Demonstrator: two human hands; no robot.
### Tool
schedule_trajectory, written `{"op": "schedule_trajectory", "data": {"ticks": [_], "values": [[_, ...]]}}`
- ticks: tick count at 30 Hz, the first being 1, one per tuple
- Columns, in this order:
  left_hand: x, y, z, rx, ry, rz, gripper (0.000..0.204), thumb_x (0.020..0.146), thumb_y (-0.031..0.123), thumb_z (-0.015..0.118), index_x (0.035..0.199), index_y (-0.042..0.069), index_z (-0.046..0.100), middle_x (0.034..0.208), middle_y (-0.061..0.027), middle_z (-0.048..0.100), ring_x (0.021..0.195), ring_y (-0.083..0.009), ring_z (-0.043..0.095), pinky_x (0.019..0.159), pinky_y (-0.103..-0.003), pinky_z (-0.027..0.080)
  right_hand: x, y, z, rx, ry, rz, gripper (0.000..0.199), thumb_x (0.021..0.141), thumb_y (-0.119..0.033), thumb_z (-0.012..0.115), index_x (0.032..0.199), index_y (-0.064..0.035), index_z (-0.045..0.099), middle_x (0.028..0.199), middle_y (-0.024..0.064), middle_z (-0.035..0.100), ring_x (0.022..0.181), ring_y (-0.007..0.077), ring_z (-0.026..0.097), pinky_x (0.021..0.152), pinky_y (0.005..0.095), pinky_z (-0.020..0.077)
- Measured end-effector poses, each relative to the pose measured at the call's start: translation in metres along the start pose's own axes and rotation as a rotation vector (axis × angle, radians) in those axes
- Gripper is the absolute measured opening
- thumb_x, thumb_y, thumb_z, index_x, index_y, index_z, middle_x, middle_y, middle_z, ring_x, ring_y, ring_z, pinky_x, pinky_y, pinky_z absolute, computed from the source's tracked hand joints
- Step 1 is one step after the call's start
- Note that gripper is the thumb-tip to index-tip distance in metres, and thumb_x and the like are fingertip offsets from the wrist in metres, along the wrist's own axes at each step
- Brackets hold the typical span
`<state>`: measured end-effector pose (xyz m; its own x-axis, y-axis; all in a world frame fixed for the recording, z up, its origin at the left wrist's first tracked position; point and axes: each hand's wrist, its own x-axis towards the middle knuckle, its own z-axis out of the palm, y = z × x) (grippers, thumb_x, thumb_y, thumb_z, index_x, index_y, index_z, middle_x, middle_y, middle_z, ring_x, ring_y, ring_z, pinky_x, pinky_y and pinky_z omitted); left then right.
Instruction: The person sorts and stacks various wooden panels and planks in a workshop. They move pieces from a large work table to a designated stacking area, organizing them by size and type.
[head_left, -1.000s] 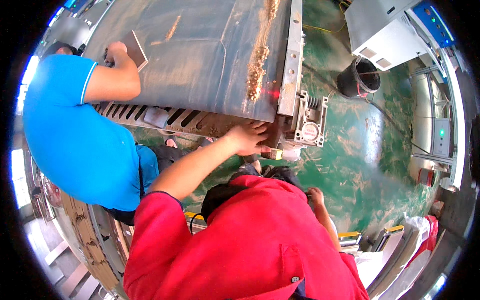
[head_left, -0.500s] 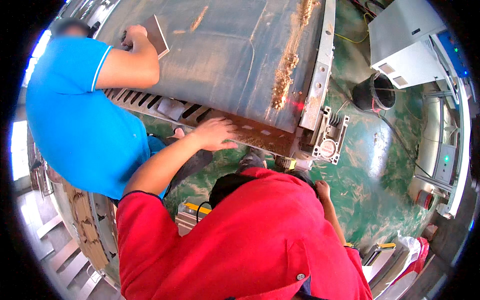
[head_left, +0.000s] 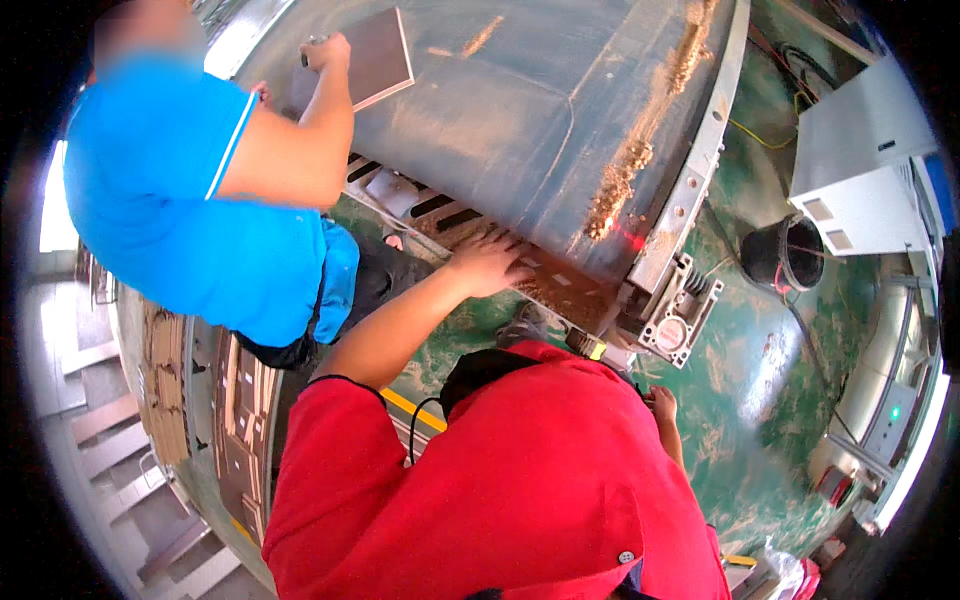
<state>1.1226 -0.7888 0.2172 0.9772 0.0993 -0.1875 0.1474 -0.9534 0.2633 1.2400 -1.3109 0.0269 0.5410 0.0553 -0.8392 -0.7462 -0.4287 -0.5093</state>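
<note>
Along the near edge of the belt (head_left: 500, 140) in the head view, the left hand (head_left: 490, 265), loose and fingers spread, grips nothing and lies at a ledge (head_left: 570, 287), rust-brown with pale patches toward the right corner, slotted toward the left, where a grey block (head_left: 392, 193) sits; whether the right hand (head_left: 661, 402), low by the body, holds anything I cannot tell. The belt is dark and dusty, with crumbly sawdust (head_left: 622, 180) beside its right-edge rail (head_left: 690, 185) and a blue-shirted co-worker (head_left: 180, 200) holding a board (head_left: 380, 62) at its left edge. Beyond, a black bucket (head_left: 762, 255) and white cabinet (head_left: 845, 165) stand on the smeared green floor (head_left: 730, 400).
</note>
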Motion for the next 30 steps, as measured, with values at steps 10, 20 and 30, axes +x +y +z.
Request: {"op": "schedule_trajectory", "data": {"ticks": [10,20,30], "values": [[-0.034,-0.008,-0.011,0.067,0.144,-0.137,0.036,0.093,0.038,0.05,0.106,0.008,0.064,0.12,-0.012,0.058,0.114,-0.0329,0.052,0.098,-0.046,0.04,0.013,-0.007,-0.033,-0.056,0.036,0.036,0.031,0.089,-0.024,0.057,0.112,-0.004,0.058,0.089,0.0134,0.065,0.065,0.0221,0.063,0.056,0.0351,0.051],[-0.024,0.04,-0.045,-0.292,0.288,-0.202,0.02,0.087,0.021,0.062,0.099,0.006,0.065,0.107,-0.0122,0.063,0.098,-0.0324,0.059,0.083,-0.042,0.048,0.006,-0.018,-0.038,0.005,0.043,0.016,0.028,0.089,-0.022,0.056,0.112,-0.0057,0.058,0.084,0.0094,0.063,0.061,0.0187,0.061,0.051,0.0318,0.0495],[0.094,0.112,-0.111,-0.247,0.524,0.096,0.046,0.092,0.029,0.056,0.131,0.006,0.047,0.135,-0.0154,0.047,0.125,-0.0334,0.045,0.105,-0.042,0.036,0.004,-0.009,-0.039,-0.032,0.061,-0.034,0.026,0.087,-0.022,0.055,0.107,-0.0049,0.059,0.082,0.0099,0.064,0.058,0.0183,0.059,0.048,0.0312,0.0465]]}}
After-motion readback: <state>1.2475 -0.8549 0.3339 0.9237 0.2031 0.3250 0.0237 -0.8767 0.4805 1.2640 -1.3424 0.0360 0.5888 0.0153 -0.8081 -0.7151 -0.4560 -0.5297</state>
